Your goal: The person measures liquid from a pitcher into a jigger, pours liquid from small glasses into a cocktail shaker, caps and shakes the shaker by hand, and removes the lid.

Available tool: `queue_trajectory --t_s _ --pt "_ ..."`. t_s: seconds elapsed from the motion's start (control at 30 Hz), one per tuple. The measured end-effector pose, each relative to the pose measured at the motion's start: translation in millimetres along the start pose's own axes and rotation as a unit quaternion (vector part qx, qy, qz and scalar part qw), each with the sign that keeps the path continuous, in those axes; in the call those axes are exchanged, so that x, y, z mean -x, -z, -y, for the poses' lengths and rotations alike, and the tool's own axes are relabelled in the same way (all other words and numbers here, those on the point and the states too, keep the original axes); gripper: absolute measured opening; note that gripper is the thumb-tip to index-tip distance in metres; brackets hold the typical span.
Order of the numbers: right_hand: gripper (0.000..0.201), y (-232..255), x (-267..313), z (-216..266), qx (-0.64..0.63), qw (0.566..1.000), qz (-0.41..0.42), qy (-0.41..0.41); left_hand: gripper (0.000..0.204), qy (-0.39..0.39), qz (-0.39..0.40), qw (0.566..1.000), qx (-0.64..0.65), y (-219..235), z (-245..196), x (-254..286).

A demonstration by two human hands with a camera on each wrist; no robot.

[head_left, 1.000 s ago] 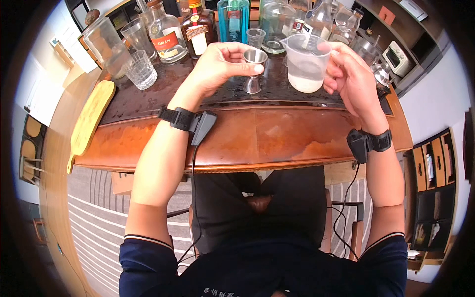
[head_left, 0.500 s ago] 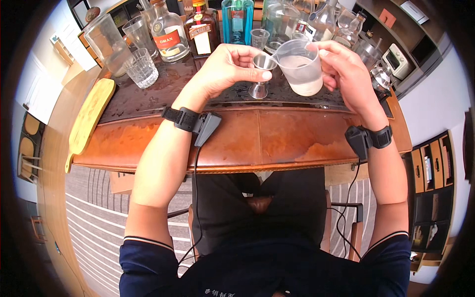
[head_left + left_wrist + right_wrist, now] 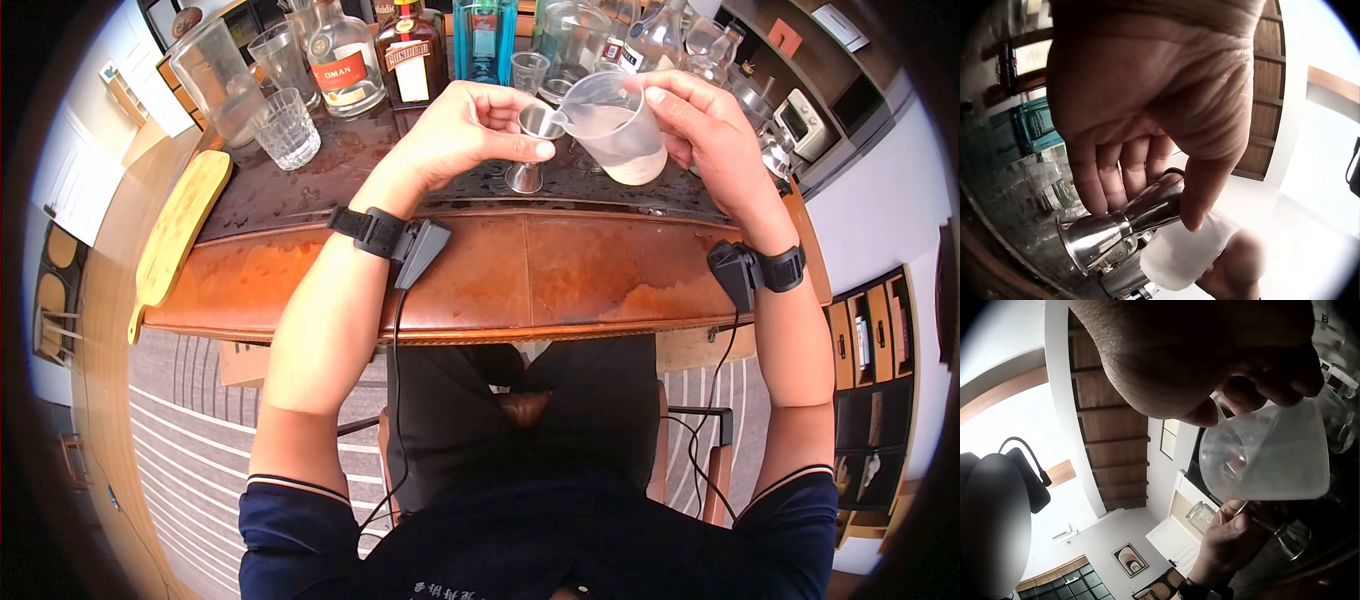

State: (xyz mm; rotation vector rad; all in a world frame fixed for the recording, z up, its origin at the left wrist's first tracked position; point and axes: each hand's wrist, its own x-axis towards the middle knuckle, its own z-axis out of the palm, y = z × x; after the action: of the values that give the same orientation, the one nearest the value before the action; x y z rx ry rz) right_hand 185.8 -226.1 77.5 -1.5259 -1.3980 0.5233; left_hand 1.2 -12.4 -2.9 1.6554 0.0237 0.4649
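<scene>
My left hand [image 3: 470, 135] pinches a steel double-ended jigger [image 3: 525, 178] between thumb and fingers, above the dark wet tabletop, its upper cup facing up. In the left wrist view the jigger's shiny lower cup [image 3: 1094, 240] shows below the fingers. My right hand [image 3: 712, 135] grips a clear plastic measuring jug [image 3: 622, 140] at its handle side. Tilted to the left, the jug has its spout right at the jigger's rim. Clear liquid in the jug leans toward the spout, as the right wrist view of the jug [image 3: 1291, 456] also shows.
Along the back stand several bottles, among them an orange-labelled one [image 3: 340, 72], a brown one [image 3: 411, 60] and a blue one [image 3: 482, 45]. A small plastic cup [image 3: 530, 72] is behind the jigger. Left are a cut-glass tumbler [image 3: 287, 135] and a wooden board [image 3: 180, 235].
The jug has moved left and tipped until its spout meets the jigger's rim. The left hand has shifted slightly right with the jigger.
</scene>
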Motion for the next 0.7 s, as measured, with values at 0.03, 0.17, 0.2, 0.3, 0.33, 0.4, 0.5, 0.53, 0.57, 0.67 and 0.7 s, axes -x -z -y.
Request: queue_trajectory --t_s 0.03,0.17,0.2,0.3,0.33,0.4,0.5,0.53,0.57,0.67,0.7 --pt "0.030 0 0 0 0.002 1.000 -0.002 0.004 0.040 0.000 0.000 1.000 0.000 0 0 0" --pt "0.031 6 -5 -4 0.049 0.999 -0.002 0.016 0.040 0.000 -0.002 1.000 -0.005 0 1 0" --pt "0.031 5 -5 -4 0.049 0.999 -0.003 0.015 0.040 0.001 -0.001 1.000 -0.006 0 1 0" --pt "0.031 3 -6 -3 0.029 0.999 -0.010 0.020 0.040 0.000 -0.007 1.000 -0.007 -1 0 0" --pt "0.031 4 -6 -4 0.044 0.999 -0.010 0.030 0.040 0.000 -0.008 1.000 -0.006 -1 1 0" --pt "0.031 5 -7 -4 0.058 0.997 -0.010 0.039 0.041 0.003 -0.007 1.000 -0.011 0 3 0" --pt "0.031 5 -9 0 0.065 0.997 -0.006 0.030 0.041 -0.001 -0.008 1.000 -0.010 1 4 -1" --pt "0.031 5 -9 1 0.070 0.997 -0.006 0.030 0.041 -0.001 -0.008 1.000 -0.010 0 3 -1" --pt "0.031 5 -9 2 0.076 0.997 -0.006 0.029 0.041 0.001 -0.006 1.000 -0.008 0 3 -1" --pt "0.031 6 -11 0 0.094 0.995 -0.014 0.035 0.041 0.004 -0.003 1.000 -0.001 0 2 0" --pt "0.031 6 -11 1 0.094 0.995 -0.014 0.035 0.041 0.004 -0.002 1.000 0.003 0 2 0"
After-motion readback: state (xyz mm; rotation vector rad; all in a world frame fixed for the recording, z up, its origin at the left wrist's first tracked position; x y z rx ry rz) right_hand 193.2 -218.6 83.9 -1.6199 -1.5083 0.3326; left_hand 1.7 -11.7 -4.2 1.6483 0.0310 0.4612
